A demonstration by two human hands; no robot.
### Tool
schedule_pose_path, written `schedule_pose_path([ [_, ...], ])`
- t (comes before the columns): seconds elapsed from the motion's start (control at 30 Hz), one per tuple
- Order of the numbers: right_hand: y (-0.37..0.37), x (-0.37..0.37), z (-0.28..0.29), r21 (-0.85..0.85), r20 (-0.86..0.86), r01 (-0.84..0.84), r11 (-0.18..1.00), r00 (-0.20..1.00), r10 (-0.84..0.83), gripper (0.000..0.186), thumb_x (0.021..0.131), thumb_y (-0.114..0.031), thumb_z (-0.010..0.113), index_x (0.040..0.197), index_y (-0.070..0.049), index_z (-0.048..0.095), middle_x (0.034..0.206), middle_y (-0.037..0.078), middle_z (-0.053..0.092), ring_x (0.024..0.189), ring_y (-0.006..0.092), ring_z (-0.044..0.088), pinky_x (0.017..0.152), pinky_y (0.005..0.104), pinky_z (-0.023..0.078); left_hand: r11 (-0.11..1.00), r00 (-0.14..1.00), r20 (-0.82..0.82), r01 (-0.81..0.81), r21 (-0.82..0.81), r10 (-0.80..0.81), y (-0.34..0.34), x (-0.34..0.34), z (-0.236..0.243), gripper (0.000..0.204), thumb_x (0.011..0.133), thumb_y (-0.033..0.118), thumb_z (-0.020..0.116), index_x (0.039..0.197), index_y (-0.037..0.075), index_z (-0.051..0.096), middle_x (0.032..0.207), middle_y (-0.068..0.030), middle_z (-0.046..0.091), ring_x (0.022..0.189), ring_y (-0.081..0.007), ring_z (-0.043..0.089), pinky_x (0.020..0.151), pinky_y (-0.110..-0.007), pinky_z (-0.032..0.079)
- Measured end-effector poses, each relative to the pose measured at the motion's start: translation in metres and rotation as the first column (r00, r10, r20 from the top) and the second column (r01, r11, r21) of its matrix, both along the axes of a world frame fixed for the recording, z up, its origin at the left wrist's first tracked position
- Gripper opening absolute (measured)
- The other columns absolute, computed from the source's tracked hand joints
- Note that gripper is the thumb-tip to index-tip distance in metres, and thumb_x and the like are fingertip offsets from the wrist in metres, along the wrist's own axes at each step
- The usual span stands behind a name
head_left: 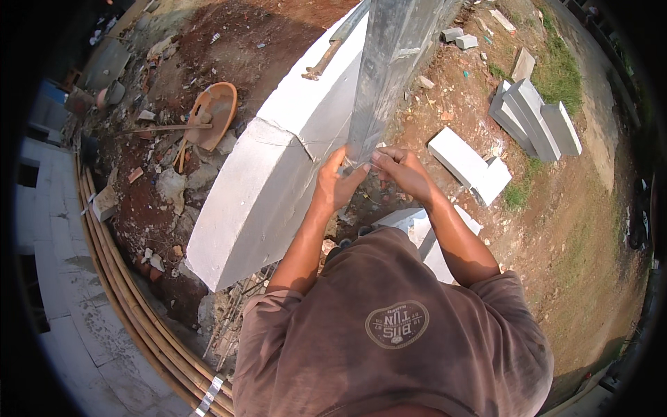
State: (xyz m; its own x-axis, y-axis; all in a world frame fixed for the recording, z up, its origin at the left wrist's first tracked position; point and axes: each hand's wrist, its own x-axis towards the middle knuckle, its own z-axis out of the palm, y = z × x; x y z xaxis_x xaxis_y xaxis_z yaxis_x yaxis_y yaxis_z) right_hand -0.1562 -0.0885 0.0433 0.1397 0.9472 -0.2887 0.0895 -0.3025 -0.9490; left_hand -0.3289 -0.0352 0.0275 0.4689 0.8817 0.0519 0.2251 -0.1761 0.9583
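At the near foot of a tall grey metal post (379, 76), my two hands come close together. My left hand (336, 182) is closed, its thumb reaching toward the right fingertips. The fingers of my right hand (406, 172) are pinched at the post's edge. Whatever sits between the fingertips is too small to make out. Beside my left hand runs a low wall of white blocks (253, 187), with a thin line across its top near a joint. On the wall lies a tool with a rusty hooked end (322, 61), its grey shaft running toward the post.
An orange basin (221, 111) with wooden handles lies on the reddish soil to the left. Long bamboo poles (132, 299) curve along a grey block wall (76, 333). Right of me lie loose white blocks (458, 156) and a leaning stack of slabs (531, 118). Rubble is scattered about.
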Motion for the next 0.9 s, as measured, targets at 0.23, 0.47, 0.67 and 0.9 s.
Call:
schedule_pose_path([
  [0.23,-0.01,-0.004,-0.018,0.185,-0.497,0.487,0.854,0.796,-0.346,0.027,0.095,-0.026,0.05,0.094,-0.002,0.063,0.08,0.002,0.057,0.069,0.0094,0.056,0.058,0.0231,0.042,0.997,0.994,-0.085,-0.064,0.046,0.068,0.004,0.011,0.0,0.044,0.079,0.013,0.069,0.121,0.005,0.055,0.11,-0.014,0.061,0.099,-0.0207,0.06,0.084,-0.032,0.046],
  [0.47,-0.045,-0.027,0.038,0.732,0.214,-0.076,0.677,0.969,-0.123,0.016,0.089,-0.009,0.06,0.1,0.002,0.063,0.089,0.01,0.063,0.076,0.0213,0.062,0.068,0.0304,0.049,0.994,0.999,0.017,-0.041,0.105,0.04,0.013,0.04,-0.02,0.051,0.079,0.023,0.068,0.121,-0.001,0.052,0.104,-0.0215,0.061,0.094,-0.0335,0.061,0.082,-0.04,0.047],
  [0.67,0.031,-0.046,0.091,0.658,0.479,-0.253,0.71,0.867,-0.135,0.02,0.09,-0.012,0.058,0.104,0.001,0.065,0.077,0.013,0.06,0.071,0.0209,0.059,0.066,0.0312,0.047,0.976,0.996,0.066,0.039,0.213,-0.054,0.024,0.081,-0.053,0.066,0.078,0.03,0.069,0.129,0.0,0.041,0.101,-0.0214,0.062,0.095,-0.0367,0.061,0.079,-0.043,0.047],
  [0.9,0.181,-0.006,0.154,0.74,0.575,0.015,0.672,0.502,-0.645,0.035,0.091,-0.033,0.051,0.102,-0.003,0.067,0.094,0.021,0.063,0.086,0.0376,0.061,0.079,0.0428,0.047,0.925,0.954,0.094,-0.298,0.234,0.284,0.0,0.104,-0.035,0.07,0.075,0.019,0.073,0.133,0.0,0.038,0.108,-0.022,0.06,0.098,-0.0368,0.058,0.086,-0.043,0.044],
])
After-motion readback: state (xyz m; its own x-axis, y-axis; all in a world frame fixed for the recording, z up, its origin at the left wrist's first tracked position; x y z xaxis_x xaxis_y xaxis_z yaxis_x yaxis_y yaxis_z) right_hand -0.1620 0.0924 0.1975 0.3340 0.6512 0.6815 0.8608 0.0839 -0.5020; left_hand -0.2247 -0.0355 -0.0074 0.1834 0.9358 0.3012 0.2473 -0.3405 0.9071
